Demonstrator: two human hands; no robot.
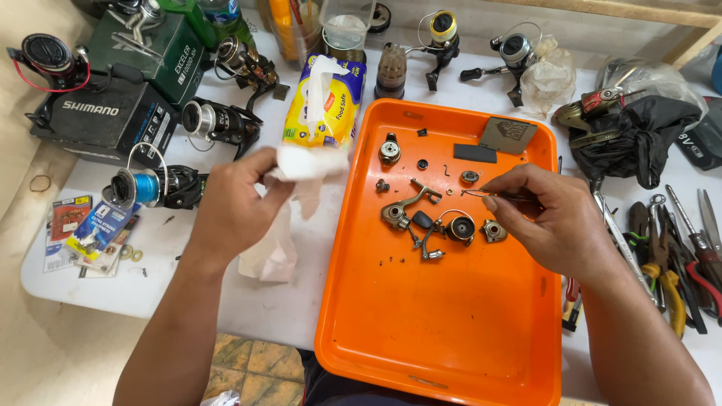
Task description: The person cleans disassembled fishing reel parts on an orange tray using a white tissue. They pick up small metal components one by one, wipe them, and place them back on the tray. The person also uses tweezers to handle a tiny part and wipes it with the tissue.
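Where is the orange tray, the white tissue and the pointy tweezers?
Orange tray [451,338], head view, bare floor of the tray.
White tissue [304,162], head view, bunched part in the left hand [233,207].
Tweezers [475,193], head view, thin tip by the right hand [549,222].

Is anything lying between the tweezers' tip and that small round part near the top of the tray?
Nothing visible. The right hand holds the tweezers, whose tip sits just below the small round part, with only bare orange tray between them. The left hand holds a tissue off the tray.

A reel-repair workbench: fishing reels, pliers, orange parts tray.
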